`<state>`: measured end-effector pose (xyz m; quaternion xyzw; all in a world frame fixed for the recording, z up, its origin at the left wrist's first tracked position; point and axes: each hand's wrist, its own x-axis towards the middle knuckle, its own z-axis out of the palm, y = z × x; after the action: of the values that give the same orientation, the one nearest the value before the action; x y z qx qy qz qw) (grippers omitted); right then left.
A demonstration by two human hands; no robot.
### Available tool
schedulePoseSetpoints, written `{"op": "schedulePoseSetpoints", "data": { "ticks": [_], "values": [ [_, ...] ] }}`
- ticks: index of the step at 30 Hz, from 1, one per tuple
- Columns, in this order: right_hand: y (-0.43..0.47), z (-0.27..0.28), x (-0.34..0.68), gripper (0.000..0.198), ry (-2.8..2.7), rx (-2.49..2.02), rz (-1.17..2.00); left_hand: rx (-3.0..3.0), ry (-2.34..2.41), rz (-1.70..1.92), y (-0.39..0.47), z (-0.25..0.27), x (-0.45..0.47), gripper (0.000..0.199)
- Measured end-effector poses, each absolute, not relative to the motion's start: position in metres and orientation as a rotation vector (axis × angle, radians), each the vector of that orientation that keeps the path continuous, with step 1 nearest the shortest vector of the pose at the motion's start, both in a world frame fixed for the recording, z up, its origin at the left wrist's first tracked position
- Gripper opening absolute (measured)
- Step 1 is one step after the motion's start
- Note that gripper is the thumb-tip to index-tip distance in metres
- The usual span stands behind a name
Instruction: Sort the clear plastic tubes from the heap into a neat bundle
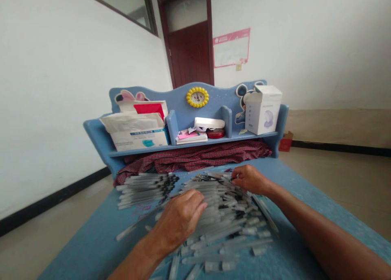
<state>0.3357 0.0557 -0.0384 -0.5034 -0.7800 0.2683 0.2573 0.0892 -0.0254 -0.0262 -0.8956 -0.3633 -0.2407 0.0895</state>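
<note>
A heap of translucent pen barrels (210, 192) is spread across the middle of the blue desk. Small clear pen caps (215, 266) and short dark-tipped pieces lie among it. Over the heap's left side is my left hand (181, 215), its fingers curled together; whatever they hold is hidden behind the hand. My right hand (249, 179) is at the far right edge of the heap, fingertips pinched at something small and dark that I cannot make out. Left of the heap lies a stack of pens (143, 188) with black ends, side by side.
Behind the pens, red checked cloth (195, 156) lies bunched under a blue shelf (146, 150). The shelf bears a mask box (140, 135), papers (192, 137), a red round tin (215, 133) and a white carton (263, 111). A yellow flower clock (197, 97) is on the backboard.
</note>
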Motion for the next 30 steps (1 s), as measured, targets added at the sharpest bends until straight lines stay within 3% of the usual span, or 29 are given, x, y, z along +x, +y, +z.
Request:
{"op": "schedulePoseSetpoints", "data": {
  "ticks": [30],
  "values": [
    [0.052,-0.023,0.355,0.012,-2.167,-1.432,1.015,-2.647,-1.036,-0.746,-0.027,-0.026,0.090,0.016]
  ]
}}
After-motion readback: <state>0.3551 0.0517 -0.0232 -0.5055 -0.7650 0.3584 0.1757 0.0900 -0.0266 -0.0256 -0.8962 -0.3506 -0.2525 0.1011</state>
